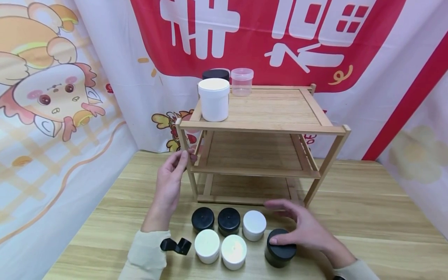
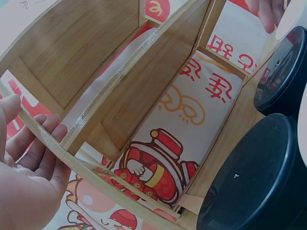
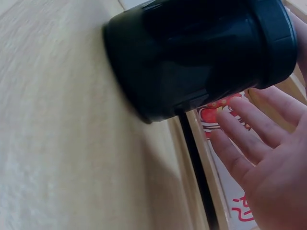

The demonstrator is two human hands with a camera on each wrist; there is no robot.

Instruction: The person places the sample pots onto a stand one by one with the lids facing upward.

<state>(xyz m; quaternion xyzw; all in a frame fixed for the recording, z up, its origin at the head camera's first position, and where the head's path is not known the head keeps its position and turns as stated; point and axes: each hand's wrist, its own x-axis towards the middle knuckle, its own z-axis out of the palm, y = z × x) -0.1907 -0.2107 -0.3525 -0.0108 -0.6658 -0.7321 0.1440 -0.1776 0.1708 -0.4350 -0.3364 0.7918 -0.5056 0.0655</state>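
Observation:
My left hand (image 1: 167,190) holds the front left post of a three-tier wooden shelf rack (image 1: 273,112), fingers bent behind the post. In the left wrist view, those fingers (image 2: 45,153) show against the wood. At the front right, my right hand (image 1: 309,229) is spread over a black lidded jar (image 1: 280,254), the thumb at its lid. Seen from the right wrist, its fingers (image 3: 259,129) are extended and apart from the jar's side. The jar stands on the table.
Left of the right hand stand two black-lidded jars (image 1: 229,221) and three white jars (image 1: 233,251). The rack's top tier bears a white jar (image 1: 214,101), a black-lidded jar (image 1: 216,74) and a clear jar (image 1: 242,82). A printed cloth (image 1: 122,97) hangs behind.

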